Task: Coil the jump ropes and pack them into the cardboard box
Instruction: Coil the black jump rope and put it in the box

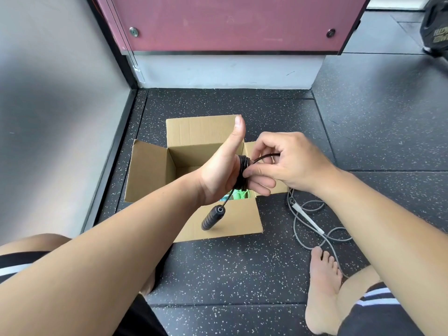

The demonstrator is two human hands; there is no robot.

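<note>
An open cardboard box (150, 170) stands on the floor in front of me. My left hand (223, 173) is held over it, thumb up and fingers straight. A black jump rope (243, 172) is wound in several turns around those fingers. One black handle (213, 218) hangs from the coil over the box's near flap. My right hand (288, 163) pinches the free black strand just right of the coil. Something green (238, 194) lies inside the box, mostly hidden by my hands. A grey jump rope (308, 214) lies loose on the floor to the right of the box.
The floor is dark speckled rubber matting (242, 267). My bare right foot (323, 287) rests on the grey rope's near loops, and my knees frame the bottom of the view. A grey wall is on the left and a maroon panel (230, 23) behind the box.
</note>
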